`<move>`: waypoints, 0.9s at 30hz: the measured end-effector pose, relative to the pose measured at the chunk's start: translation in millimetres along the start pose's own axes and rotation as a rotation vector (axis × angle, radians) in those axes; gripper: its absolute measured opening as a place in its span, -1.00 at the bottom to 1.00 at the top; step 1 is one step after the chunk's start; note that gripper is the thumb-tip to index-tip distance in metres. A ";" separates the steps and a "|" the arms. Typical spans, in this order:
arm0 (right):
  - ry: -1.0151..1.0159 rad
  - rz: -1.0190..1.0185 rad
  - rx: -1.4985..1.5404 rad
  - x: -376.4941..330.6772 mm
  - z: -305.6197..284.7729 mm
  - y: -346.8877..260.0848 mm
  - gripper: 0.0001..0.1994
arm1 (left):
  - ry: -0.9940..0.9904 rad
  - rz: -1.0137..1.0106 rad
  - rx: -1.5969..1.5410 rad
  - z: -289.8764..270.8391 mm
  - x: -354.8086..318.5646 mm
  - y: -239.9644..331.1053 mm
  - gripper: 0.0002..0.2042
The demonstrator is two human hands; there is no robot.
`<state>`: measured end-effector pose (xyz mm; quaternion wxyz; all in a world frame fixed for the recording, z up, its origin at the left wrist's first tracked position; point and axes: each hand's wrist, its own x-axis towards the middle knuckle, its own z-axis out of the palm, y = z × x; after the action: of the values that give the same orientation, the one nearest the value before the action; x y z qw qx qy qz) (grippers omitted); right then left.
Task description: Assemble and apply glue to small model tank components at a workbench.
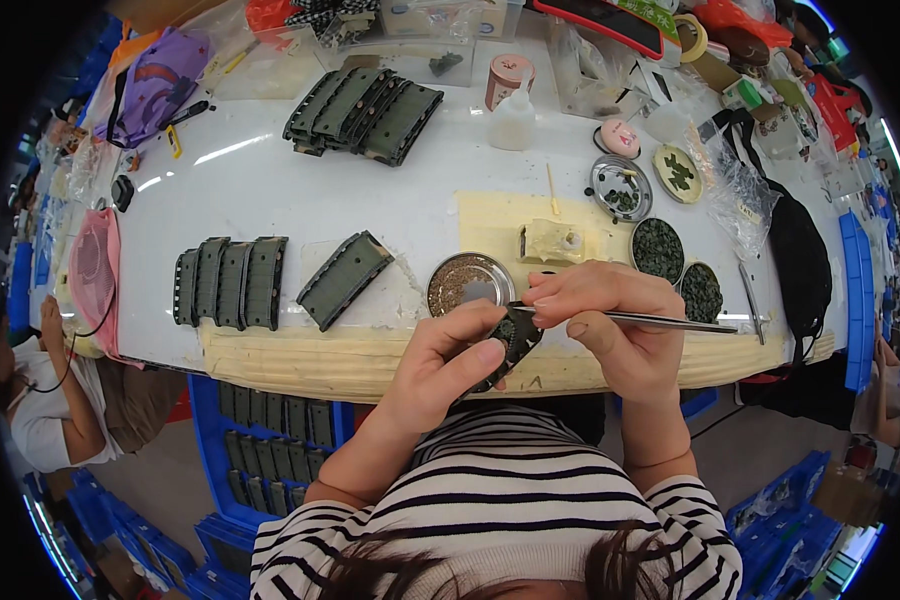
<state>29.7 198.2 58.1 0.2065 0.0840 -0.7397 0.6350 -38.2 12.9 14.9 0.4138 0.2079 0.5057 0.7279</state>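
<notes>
My left hand is closed round a dark green panel part, held tilted above the table's front edge. In my right hand is a pair of metal tweezers, its tip at the top end of the panel part. My fingers cover much of the part, and whatever the tip touches is too small to make out. Just beyond my left hand is a round metal dish of small brownish bits. Two round tins of small dark green pieces stand beyond my right hand.
Similar green panels lie in a row at left, one single panel beside them, and a stack farther back. A glue bottle, a pink tin and a metal dish stand behind. A blue crate of panels sits below.
</notes>
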 end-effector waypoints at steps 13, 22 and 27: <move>-0.086 -0.081 -0.076 3.9 -5.9 -5.2 -0.87 | -0.055 -0.005 -0.008 0.8 0.5 1.5 -0.46; 0.155 -0.168 0.034 -2.2 -7.3 -8.4 -0.76 | -0.269 0.091 -0.349 -0.3 -1.7 -5.1 -0.44; 0.136 -0.093 -0.114 -17.0 2.2 -8.5 -0.71 | -0.188 -0.087 -0.406 -2.7 -3.8 -0.1 -0.26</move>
<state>47.8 192.2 58.5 0.2901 0.0630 -0.7541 0.5858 -38.0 8.3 14.1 0.5234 0.1653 0.3166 0.7736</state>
